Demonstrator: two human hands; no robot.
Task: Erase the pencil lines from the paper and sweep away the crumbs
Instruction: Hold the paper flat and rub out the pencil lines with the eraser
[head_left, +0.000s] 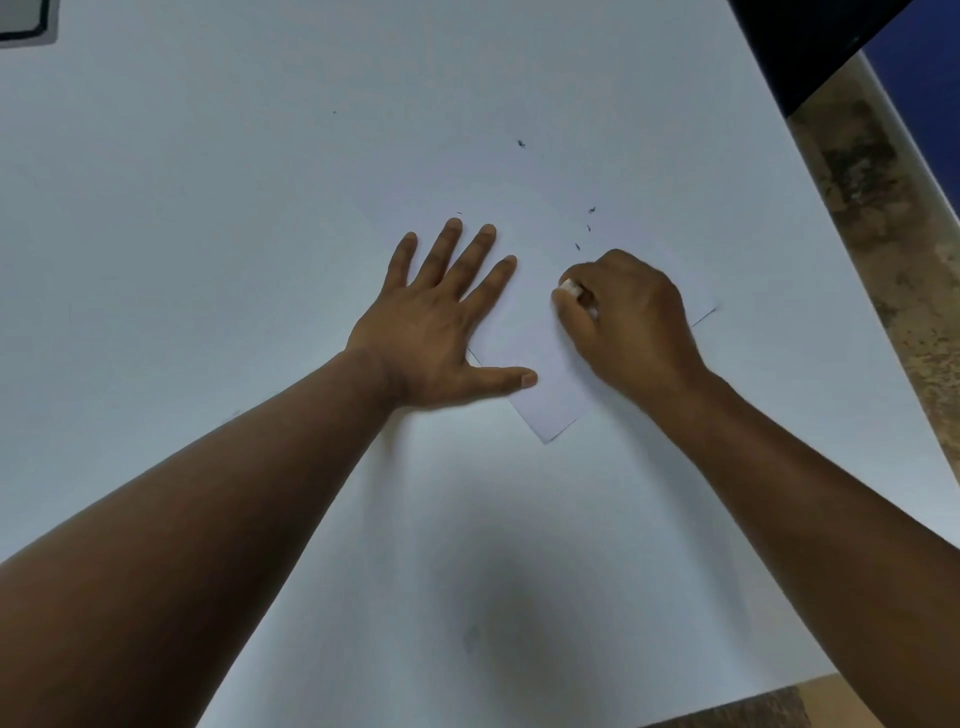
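Note:
A white sheet of paper (540, 332) lies tilted on the white table (208, 208). My left hand (441, 322) presses flat on the paper's left part, fingers spread and straight. My right hand (628, 322) pinches a small white eraser (570, 287) against the paper; most of the eraser is hidden by my fingers. Dark eraser crumbs (587, 231) lie scattered just beyond my right hand, with another crumb (521, 143) farther up. No pencil lines show on the uncovered paper.
The table's right edge (904, 171) runs diagonally, with mottled brown floor (893, 223) beyond it. A dark object (800, 47) sits at the top right corner. A grey, black-rimmed item (26, 23) shows at the top left.

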